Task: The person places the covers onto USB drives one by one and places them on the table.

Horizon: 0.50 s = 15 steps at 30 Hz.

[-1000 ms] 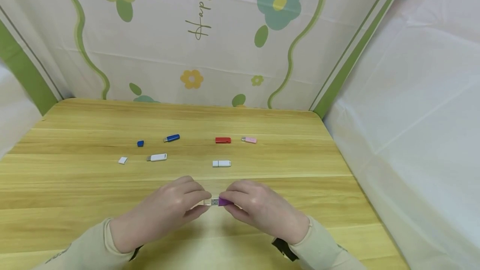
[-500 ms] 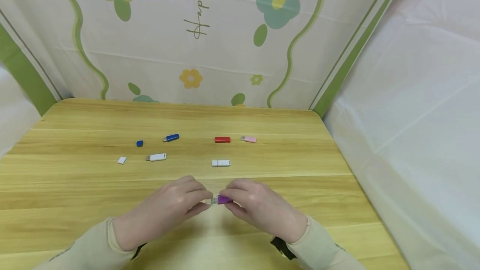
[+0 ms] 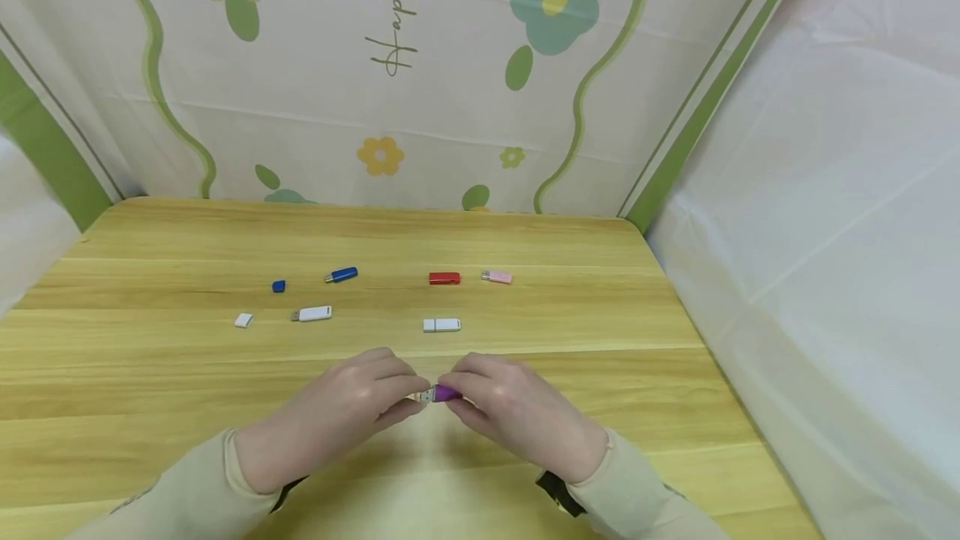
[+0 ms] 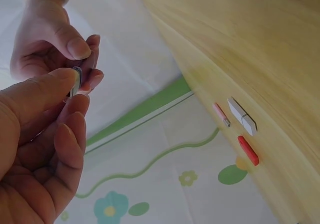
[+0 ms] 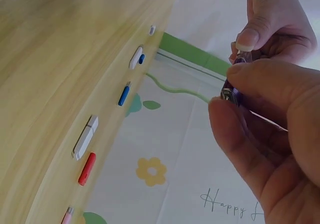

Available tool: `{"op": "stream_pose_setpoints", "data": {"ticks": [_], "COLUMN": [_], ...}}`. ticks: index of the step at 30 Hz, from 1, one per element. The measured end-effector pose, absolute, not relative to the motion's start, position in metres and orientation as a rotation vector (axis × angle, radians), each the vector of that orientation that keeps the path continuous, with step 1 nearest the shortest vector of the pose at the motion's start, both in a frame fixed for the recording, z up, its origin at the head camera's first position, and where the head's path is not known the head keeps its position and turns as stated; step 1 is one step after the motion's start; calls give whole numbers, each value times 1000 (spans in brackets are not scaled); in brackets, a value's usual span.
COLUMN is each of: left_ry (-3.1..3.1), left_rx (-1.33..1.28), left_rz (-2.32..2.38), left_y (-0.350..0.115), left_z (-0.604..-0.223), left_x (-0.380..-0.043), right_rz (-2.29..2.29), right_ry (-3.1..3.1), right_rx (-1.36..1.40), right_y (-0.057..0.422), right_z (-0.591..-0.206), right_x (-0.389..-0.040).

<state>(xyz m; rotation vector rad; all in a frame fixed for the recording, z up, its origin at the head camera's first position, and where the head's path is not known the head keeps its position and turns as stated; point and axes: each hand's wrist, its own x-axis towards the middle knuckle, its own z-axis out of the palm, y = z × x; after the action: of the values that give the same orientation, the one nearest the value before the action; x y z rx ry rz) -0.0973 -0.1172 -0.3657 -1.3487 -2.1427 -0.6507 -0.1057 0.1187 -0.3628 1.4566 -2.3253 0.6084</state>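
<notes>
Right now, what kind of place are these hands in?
Probably an indoor work table screened off by cloth. It shows in the yellowish wood-grain tabletop, the white flower-printed fabric sheet hanging behind it, and the small purple USB stick between the bare left hand and bare right hand.

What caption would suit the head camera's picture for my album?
Left hand pinching a clear cap, right hand pinching a purple USB stick, with more sticks beyond on the wood-grain table.

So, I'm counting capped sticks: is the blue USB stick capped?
No, the blue USB stick shows its bare metal plug, with a blue cap lying apart.
</notes>
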Motion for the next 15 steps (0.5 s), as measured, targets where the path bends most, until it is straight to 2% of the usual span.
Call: {"op": "stream_pose_setpoints", "data": {"ticks": [15], "left_ry": [-2127], "left_rx": [-1351], "left_rz": [-683], "left_y": [-115], "left_z": [-366], "left_x": [-101], "right_rz": [458], "right_ry": [-2234], "right_rx": [1442], "right_y": [118], "right_z": [-363], "right_x": [-107]}}
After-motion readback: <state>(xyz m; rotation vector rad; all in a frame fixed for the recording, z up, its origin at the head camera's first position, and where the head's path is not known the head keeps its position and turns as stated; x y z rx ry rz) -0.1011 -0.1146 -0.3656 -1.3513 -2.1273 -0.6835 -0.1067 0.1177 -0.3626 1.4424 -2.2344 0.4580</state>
